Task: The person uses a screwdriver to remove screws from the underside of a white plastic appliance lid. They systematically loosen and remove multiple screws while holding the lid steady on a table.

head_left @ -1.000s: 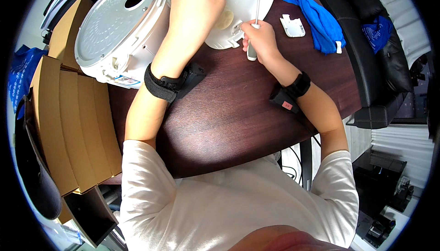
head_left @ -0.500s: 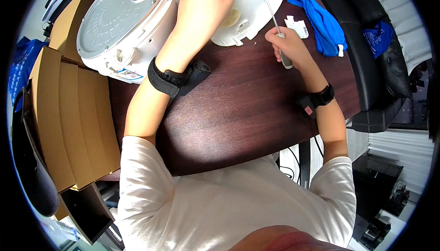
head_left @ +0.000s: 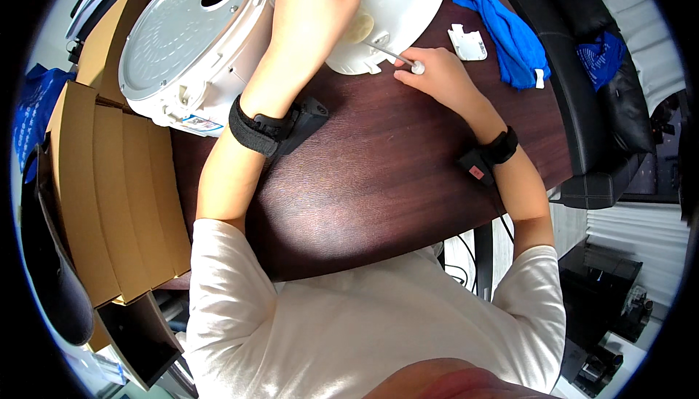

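Note:
A large white curved plastic cover [head_left: 411, 7] lies at the far middle of the table, its inner side showing clips and a pale round patch. My left hand [head_left: 313, 9] is closed on a white edge at the top of the picture, seemingly part of this cover; its fingertips are partly cut off. In my right hand [head_left: 440, 75] is a screwdriver [head_left: 392, 52], gripped by its grey handle. The shaft points left, with its tip at a small clip on the cover's near edge. Left of my left hand stands a white round appliance body [head_left: 244, 49] with a grey perforated lid.
A small white plastic piece [head_left: 467, 42] and a blue cloth [head_left: 502, 31] lie on the dark wooden table [head_left: 364, 173] at the right. Cardboard [head_left: 120, 195] lines the left edge. A black sofa [head_left: 582, 129] stands beyond the right edge.
My right hand has swung the screwdriver from pointing up to pointing left, bringing its tip to the cover's near clip. The cover and my left hand have shifted slightly left.

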Available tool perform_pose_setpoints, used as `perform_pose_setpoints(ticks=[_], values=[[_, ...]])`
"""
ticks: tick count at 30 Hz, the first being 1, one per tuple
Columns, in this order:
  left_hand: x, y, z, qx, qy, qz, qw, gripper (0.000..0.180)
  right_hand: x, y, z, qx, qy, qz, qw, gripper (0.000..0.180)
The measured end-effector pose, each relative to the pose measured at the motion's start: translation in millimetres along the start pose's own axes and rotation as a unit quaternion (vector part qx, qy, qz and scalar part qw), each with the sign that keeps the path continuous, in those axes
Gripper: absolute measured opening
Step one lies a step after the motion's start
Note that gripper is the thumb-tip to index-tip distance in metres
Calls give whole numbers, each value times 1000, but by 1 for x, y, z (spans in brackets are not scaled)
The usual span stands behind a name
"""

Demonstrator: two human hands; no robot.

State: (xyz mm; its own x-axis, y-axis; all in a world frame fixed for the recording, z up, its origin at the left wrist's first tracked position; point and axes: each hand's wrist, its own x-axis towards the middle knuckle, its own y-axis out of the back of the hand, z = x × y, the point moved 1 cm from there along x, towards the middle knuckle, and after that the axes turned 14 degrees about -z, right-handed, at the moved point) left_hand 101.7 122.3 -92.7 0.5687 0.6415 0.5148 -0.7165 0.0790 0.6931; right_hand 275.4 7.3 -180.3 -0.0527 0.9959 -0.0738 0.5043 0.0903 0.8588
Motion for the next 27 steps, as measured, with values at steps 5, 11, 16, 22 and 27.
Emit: perform_pose_setpoints(ticks=[5,11,16,22,27], values=[[2,0,-1,14,0,-1,1000,21,1,-6,-1,-33,-11,5,999,19],[1,2,1,-1,19,-29,999,21,-1,-5,-1,-46,9,9,999,18],[-1,3,0,-5,10,-11,1000,20,-29,45,9,101,47,-13,994,15],[0,2,4,-11,6,-13,1000,19,-26,68,82,352,-131,186,908,15],[0,4,2,-6,7,-10,1000,19,-1,49,96,266,-184,145,935,19]])
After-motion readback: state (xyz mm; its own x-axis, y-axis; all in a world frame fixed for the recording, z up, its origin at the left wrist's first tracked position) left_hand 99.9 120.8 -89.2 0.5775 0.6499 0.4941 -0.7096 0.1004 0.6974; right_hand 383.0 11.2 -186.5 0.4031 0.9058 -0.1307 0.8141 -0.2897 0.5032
